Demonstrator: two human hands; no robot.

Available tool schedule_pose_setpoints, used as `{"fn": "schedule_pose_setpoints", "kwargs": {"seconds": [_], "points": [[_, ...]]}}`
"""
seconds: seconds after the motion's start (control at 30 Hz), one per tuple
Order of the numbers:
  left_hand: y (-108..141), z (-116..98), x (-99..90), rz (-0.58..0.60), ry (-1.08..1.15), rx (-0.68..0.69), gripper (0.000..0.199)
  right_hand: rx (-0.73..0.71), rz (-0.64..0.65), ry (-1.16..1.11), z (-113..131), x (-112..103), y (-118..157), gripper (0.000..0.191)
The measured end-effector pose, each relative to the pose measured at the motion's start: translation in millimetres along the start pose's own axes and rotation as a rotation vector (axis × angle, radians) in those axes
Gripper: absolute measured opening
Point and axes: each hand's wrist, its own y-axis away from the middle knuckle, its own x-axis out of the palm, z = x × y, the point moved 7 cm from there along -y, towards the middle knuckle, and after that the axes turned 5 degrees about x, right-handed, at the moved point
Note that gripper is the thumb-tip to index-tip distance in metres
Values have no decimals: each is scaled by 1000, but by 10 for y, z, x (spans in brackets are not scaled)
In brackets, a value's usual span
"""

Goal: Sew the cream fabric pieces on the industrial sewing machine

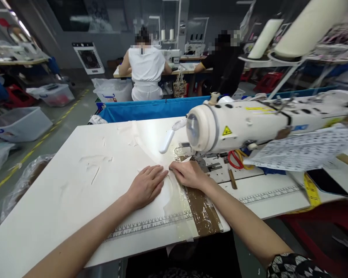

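Head view: the right hand [188, 173] lies just in front of the sewing machine [211, 127], thumb and forefinger drawn together at the tips; whether material is pinched between them cannot be told. A thin white piece [187, 159], largely hidden by this hand, shows its pointed end beyond the knuckles, near the machine's needle area. The left hand [147, 185], left of the machine, rests palm down and flattened, its fingers side by side and its tips near those of the right hand. Beneath both extends the white tabletop [60, 200]; brown tape [204, 216] covers a strip of it in front of the machine, beside a printed ruler scale [150, 225]. Red-handled scissors [234, 160] and a wooden-handled tool [232, 179] lie under the machine's arm. A white oblong device [166, 141] is situated left of the machine's rounded end, and a printed sheet [301, 148] hangs before its body. Behind the machine stretches a blue cloth trough [145, 110]; farther back, a co-worker in white [146, 69] sits at another table.
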Motion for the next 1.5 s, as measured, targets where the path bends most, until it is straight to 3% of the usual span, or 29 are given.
{"fn": "schedule_pose_setpoints", "kwargs": {"seconds": [0.1,0.2,0.33,0.4,0.47,0.6,0.67,0.8,0.87,0.97,1.03,1.17,1.23,1.33,1.5], "points": [[6,46,-30,24,69,-31,46,38,-59,-57,-14,-44,281,23],[-89,142,-82,134,182,-32,46,116,-90,-80,-127,-43,734,24],[-369,392,-172,317,251,-83,38,461,-121,-48,-673,-150,1170,29],[-479,568,-168,452,175,-177,42,636,-162,95,-973,-296,1199,31],[-537,696,-163,553,120,-252,44,721,-219,192,-1153,-441,1128,35],[-529,759,-225,560,39,-307,26,753,-317,253,-1142,-531,1041,42],[-474,734,-301,496,-42,-335,23,661,-339,202,-954,-446,1046,39],[-328,628,-492,258,-146,-466,37,218,-496,12,-275,-299,995,35],[-245,572,-526,137,-107,-548,36,77,-536,-1,30,-258,883,37],[-127,498,-468,29,-38,-637,31,102,-450,-27,267,-192,558,40],[-58,453,-434,-115,123,-666,30,161,-380,-107,335,-168,347,41],[106,436,-359,-661,1017,-696,31,204,-354,-219,422,-174,137,42],[159,440,-261,-811,1363,-761,37,212,-354,-260,445,-158,111,41],[187,417,-145,-880,1613,-868,38,230,-353,-353,450,-110,88,40],[199,325,-75,-834,1713,-895,44,268,-345,-606,405,6,14,40]]}}
